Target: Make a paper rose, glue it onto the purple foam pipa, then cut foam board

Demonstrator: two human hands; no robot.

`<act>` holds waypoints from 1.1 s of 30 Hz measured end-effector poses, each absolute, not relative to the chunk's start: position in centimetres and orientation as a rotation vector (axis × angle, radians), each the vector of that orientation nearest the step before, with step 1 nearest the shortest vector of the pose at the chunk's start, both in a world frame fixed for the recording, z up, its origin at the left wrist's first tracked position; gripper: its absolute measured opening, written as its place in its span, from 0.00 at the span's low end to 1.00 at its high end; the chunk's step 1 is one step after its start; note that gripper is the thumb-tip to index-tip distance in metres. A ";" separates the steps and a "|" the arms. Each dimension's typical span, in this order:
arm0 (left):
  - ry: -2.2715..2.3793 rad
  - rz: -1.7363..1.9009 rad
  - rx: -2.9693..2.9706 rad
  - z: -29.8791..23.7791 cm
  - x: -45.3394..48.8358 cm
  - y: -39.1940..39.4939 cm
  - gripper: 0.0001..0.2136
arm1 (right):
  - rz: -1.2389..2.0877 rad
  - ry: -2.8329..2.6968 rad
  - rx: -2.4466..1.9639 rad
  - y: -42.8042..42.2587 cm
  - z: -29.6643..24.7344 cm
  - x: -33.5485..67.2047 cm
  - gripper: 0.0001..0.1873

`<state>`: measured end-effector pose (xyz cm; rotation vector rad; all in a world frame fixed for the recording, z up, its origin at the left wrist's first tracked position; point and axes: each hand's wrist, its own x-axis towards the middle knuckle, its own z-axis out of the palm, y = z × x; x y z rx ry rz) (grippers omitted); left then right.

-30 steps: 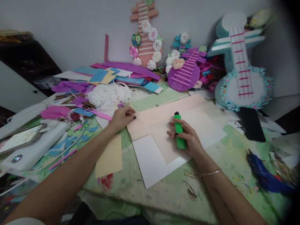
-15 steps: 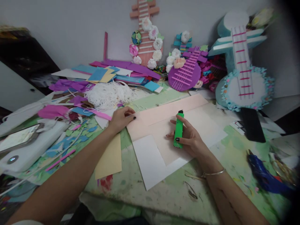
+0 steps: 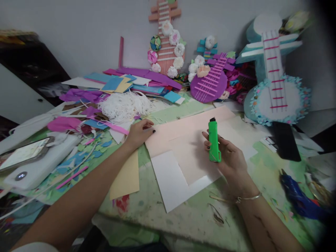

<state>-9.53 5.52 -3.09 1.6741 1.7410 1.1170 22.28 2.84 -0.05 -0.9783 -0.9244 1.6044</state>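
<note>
My left hand (image 3: pixel 140 134) rests at the left corner of a pale pink sheet (image 3: pixel 193 121), its fingers bent and thumb against the paper. In my right hand (image 3: pixel 232 159) a green box cutter (image 3: pixel 215 141) stands nearly upright above the sheets, with a black tip at its top and a small loop at its base. No blade shows. My fingers are wrapped behind it. Beneath the cutter lies a pale inner piece of paper, with a white sheet (image 3: pixel 168 182) partly under it. Yellow paper (image 3: pixel 128 178) lies by my left forearm.
White string (image 3: pixel 126 105) is heaped behind my left hand. Paper-decorated instruments, one purple (image 3: pixel 208 85) and one light blue (image 3: pixel 278 94), stand at the back. A black phone (image 3: pixel 286 141) and a blue glue gun (image 3: pixel 299 196) lie right; a white power bank (image 3: pixel 39 164) lies left.
My right hand has moved right with the green box cutter and turned it, so its base loop now shows. My left hand stays at the sheet's corner. The view has shifted slightly.
</note>
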 end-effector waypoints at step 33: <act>1.717 1.057 1.877 -2.9 -9.3 5.2 0.08 | 1.454 -1.086 -1.113 2.6 0.4 22.2 0.27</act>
